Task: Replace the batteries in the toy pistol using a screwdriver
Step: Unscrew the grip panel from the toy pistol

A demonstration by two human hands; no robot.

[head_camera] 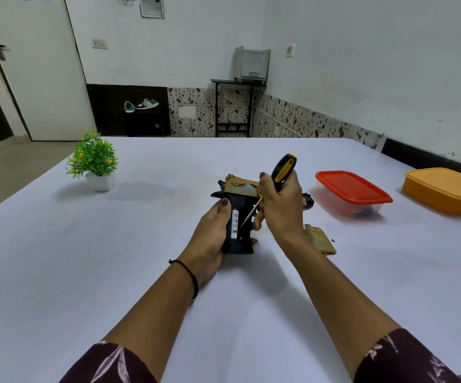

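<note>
Your left hand (212, 230) curls its fingers round the matte black grip of the toy pistol (241, 241), mid-surface (140, 244), its tan slide scuffed. Your right hand (281, 208) grips the black-and-yellow screwdriver (283, 168), its thin metal tip beside a white cylindrical battery (234, 223) whose print is unreadable.

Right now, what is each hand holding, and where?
Left hand grips the pistol by its grip; right hand holds the screwdriver by its handle.
</note>
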